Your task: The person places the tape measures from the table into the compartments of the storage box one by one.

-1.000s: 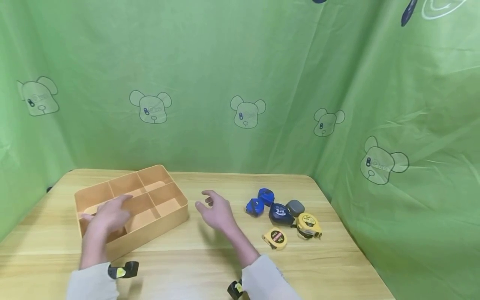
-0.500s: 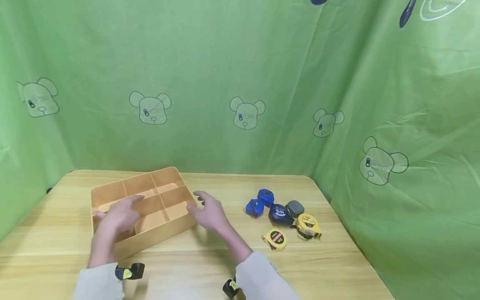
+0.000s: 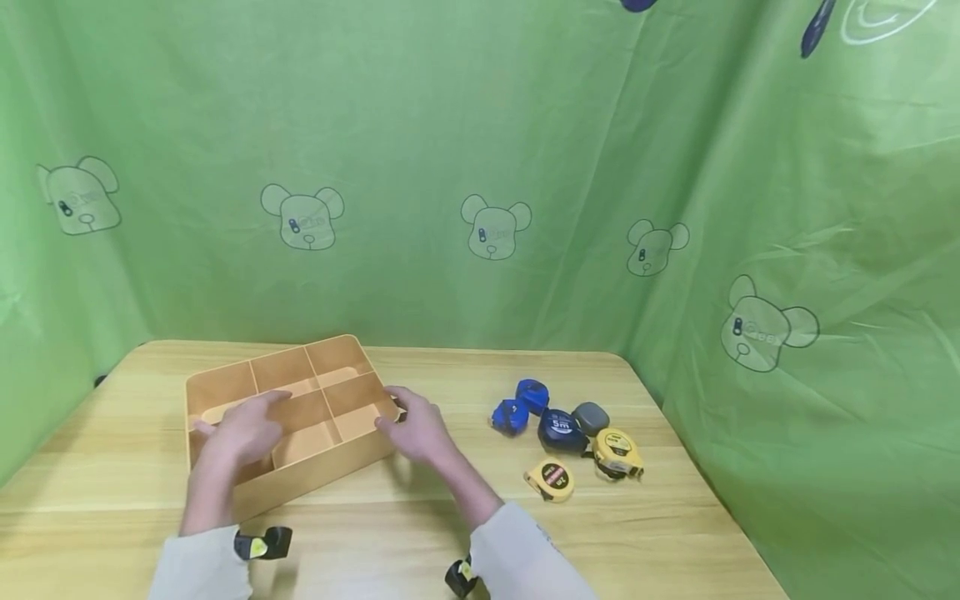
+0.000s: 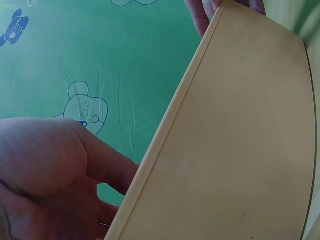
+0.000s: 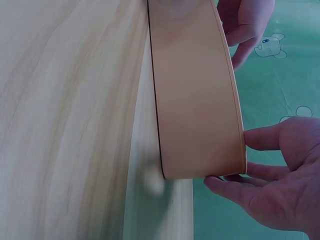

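A tan divided organizer box (image 3: 318, 462) lies at an angle on the left half of the table. My left hand (image 3: 251, 429) reaches over its near wall into the left compartments, index finger extended; its lower fingers are hidden inside, so I cannot tell what they hold. In the left wrist view, that thumb passes behind the rim of the box (image 4: 215, 125). My right hand (image 3: 416, 429) grips the right end, thumb at the front corner and fingers round the side. The right wrist view shows the fingers of this right hand (image 5: 280, 175) at the box's corner (image 5: 200, 100).
Right of the box lie two blue tape measures (image 3: 510, 415), a dark navy one (image 3: 562, 430), a grey rounded one (image 3: 590, 417), a large yellow one (image 3: 618, 452) and a small yellow one (image 3: 555, 479). A green curtain (image 3: 405, 275) hangs behind the wooden table (image 3: 360, 550).
The box has shifted right, and my left hand moved right with it. My right hand came left from beside the box and took hold of its right end. The tape measures stayed put.
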The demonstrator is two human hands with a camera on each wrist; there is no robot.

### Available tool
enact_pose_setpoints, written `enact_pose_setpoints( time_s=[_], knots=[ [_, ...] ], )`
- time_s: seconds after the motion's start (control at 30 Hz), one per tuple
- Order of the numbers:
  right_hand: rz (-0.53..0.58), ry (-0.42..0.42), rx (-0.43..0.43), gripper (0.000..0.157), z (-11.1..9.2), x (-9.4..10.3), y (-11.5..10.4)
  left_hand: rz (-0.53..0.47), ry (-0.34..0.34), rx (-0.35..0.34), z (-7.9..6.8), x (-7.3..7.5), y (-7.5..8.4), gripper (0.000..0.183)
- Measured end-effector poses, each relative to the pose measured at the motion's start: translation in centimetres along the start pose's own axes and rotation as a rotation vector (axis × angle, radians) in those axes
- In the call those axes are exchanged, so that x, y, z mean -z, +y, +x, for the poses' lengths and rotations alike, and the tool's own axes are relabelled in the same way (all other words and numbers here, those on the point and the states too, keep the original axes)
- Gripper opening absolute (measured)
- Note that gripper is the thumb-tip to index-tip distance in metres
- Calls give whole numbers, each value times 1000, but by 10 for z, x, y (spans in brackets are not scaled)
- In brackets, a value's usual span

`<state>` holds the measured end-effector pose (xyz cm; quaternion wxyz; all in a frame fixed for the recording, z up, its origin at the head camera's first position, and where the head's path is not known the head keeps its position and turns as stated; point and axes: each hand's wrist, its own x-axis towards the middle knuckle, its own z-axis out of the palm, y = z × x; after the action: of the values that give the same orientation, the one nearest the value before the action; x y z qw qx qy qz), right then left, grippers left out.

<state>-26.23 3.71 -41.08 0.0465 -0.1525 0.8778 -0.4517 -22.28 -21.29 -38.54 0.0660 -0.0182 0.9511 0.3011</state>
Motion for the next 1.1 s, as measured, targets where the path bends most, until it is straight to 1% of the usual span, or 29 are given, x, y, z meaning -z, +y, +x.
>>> enact_pose_setpoints(
  time_s=[0.2, 0.33, 0.47, 0.7, 0.93, 1.1],
  knots=[
    [15, -3, -27, 57, -1, 3, 1, -4, 4, 0, -1, -1, 1, 72],
    [24, 7, -47, 57, -2, 6, 4, 3, 15, -18, 0, -2, 3, 71],
    [25, 24, -58, 57, -5, 10, 9, -4, 26, -42, 1, -7, 6, 72],
    [31, 56, -68, 58, -12, 23, 20, 5, 35, -78, 3, -15, 15, 75],
    [39, 40, -95, 61, -17, 36, 30, 9, 44, -136, 4, -21, 22, 75],
    [0, 30, -92, 65, -22, 46, 36, -5, 44, -156, 6, -28, 27, 76]
  ],
)
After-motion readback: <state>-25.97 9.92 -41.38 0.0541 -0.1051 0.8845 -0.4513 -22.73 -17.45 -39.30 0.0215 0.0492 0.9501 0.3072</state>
